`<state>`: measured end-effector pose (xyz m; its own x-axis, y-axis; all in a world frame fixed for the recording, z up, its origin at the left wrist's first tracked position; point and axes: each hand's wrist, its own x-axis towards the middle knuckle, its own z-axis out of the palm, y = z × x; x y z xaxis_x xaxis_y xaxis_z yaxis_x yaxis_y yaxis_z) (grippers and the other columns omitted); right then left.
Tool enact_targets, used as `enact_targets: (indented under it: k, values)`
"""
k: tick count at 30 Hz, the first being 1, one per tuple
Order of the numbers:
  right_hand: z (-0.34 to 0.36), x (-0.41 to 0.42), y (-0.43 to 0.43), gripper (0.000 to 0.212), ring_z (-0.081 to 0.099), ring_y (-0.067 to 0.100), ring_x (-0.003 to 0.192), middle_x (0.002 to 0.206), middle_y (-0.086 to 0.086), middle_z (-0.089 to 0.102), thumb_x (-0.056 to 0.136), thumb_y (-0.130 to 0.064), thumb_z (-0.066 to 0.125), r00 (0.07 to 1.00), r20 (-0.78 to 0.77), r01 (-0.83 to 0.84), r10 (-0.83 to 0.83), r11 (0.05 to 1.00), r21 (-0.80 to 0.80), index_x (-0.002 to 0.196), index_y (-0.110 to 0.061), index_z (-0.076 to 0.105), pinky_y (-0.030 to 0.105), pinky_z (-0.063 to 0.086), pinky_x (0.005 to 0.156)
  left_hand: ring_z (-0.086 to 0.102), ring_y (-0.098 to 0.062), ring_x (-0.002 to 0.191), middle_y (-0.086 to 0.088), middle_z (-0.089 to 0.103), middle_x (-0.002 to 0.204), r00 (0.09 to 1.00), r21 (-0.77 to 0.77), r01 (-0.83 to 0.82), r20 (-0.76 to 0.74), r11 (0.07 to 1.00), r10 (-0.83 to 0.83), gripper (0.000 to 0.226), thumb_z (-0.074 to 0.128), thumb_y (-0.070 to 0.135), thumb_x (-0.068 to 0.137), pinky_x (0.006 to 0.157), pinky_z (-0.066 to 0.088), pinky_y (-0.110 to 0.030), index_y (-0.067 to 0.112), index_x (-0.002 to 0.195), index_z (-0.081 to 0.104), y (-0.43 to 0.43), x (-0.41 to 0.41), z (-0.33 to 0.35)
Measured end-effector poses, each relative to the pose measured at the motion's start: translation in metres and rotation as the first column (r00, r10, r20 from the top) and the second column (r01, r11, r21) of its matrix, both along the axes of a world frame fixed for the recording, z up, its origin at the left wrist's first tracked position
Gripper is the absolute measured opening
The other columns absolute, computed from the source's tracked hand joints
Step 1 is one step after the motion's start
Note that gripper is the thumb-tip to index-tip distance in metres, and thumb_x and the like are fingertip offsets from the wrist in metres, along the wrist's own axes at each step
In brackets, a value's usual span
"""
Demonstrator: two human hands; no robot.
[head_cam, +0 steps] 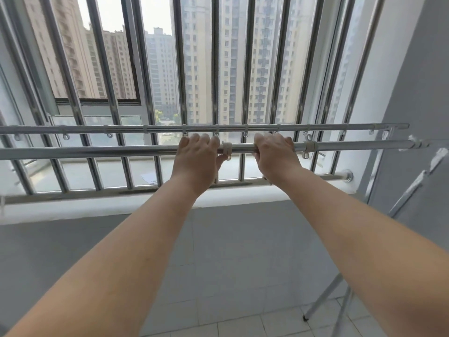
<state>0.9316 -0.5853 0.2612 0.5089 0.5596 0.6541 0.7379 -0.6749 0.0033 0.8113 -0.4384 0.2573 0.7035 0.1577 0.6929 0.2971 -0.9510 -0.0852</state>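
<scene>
A shiny metal drying rack has two long horizontal rods. The nearer rod (pixel 97 150) runs across the view at hand height and the farther rod (pixel 97 129) lies just behind it. My left hand (pixel 196 159) grips the nearer rod near its middle, fingers curled over the top. My right hand (pixel 274 155) grips the same rod a little to the right. Between my hands sits a white plastic clip ring (pixel 227 149) on the rod; my left thumb is close below it. More white rings with eyelets hang along both rods.
Behind the rack stands a window guard of vertical steel bars (pixel 215 69) above a white sill (pixel 121 205). A grey wall (pixel 418 117) closes the right side, where the rack's folding legs (pixel 323 302) reach down to the tiled floor. A paper (pixel 149 178) lies on the ledge.
</scene>
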Motion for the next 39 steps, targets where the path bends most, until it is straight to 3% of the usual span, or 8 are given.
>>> enact_targets:
  k: [9,15,19,23,28,32,39]
  values:
    - [0.000,-0.026,-0.022,0.022,0.048,0.028,0.092,0.082,0.000,0.040,0.087,-0.006,0.047,0.996,0.047,0.076,-0.075,0.997,-0.012,0.086,-0.023,0.034,0.039,0.033,0.085,0.048,-0.027,0.102,-0.007,0.059,0.107,0.995,0.036,0.099,0.010,0.994,-0.099,0.037,0.042,0.040,0.096,0.095,0.030,-0.037,0.010,0.115,0.055,-0.019,-0.028,0.003]
    - [0.002,-0.039,-0.045,0.021,0.047,0.030,0.094,0.086,0.002,0.044,0.086,-0.002,0.047,0.997,-0.007,0.071,-0.071,0.996,-0.047,0.087,-0.021,0.038,0.040,0.032,0.087,0.048,-0.026,0.104,-0.007,0.059,0.107,0.996,0.017,0.093,0.008,0.995,-0.094,0.035,0.043,0.040,0.097,0.097,0.029,-0.036,0.011,0.115,0.055,-0.044,-0.042,0.003]
    - [0.010,-0.035,-0.065,0.014,0.047,0.030,0.098,0.097,0.008,0.055,0.088,-0.006,0.046,0.997,-0.018,0.079,-0.080,0.995,-0.058,0.094,-0.018,0.047,0.042,0.033,0.089,0.049,-0.025,0.105,-0.006,0.059,0.106,0.994,-0.005,0.107,0.005,0.994,-0.107,0.035,0.044,0.039,0.097,0.097,0.029,-0.035,0.013,0.117,0.055,-0.066,-0.043,0.010]
    - [0.015,-0.033,-0.084,0.015,0.052,0.030,0.093,0.089,0.006,0.057,0.087,-0.010,0.048,0.998,-0.016,0.066,-0.067,0.995,-0.077,0.083,-0.022,0.040,0.042,0.035,0.088,0.049,-0.024,0.105,-0.005,0.059,0.105,0.995,-0.018,0.099,-0.006,0.995,-0.099,0.035,0.046,0.041,0.096,0.098,0.030,-0.035,0.013,0.114,0.056,-0.082,-0.040,0.012]
    - [0.030,-0.030,-0.094,0.005,0.049,0.028,0.104,0.098,0.006,0.062,0.087,-0.026,0.051,0.996,-0.094,-0.017,0.002,0.987,-0.161,0.082,-0.024,0.051,0.044,0.037,0.096,0.052,-0.025,0.104,-0.005,0.063,0.101,0.998,-0.084,0.041,0.060,0.996,-0.037,0.043,0.038,0.050,0.095,0.096,0.031,-0.038,0.015,0.104,0.061,-0.093,-0.036,0.010]
    - [0.026,-0.027,-0.092,0.010,0.060,0.028,0.089,0.093,0.004,0.067,0.086,-0.028,0.050,0.994,-0.110,-0.009,-0.008,0.989,-0.150,0.078,-0.023,0.052,0.033,0.040,0.068,0.052,-0.024,0.099,-0.003,0.065,0.095,0.994,-0.126,-0.025,0.099,0.992,0.038,0.048,0.028,0.048,0.097,0.093,0.032,-0.038,0.018,0.095,0.065,-0.099,-0.033,0.005]
    - [0.010,-0.036,-0.097,0.015,0.060,0.029,0.064,0.060,0.004,0.059,0.080,-0.022,0.060,0.988,0.149,0.039,-0.041,0.999,0.018,0.066,-0.019,0.054,0.029,0.032,0.058,0.054,-0.028,0.089,-0.006,0.066,0.085,0.973,-0.086,-0.087,0.205,0.992,0.103,0.048,0.026,0.041,0.099,0.086,0.035,-0.040,0.012,0.084,0.063,-0.110,-0.035,-0.004]
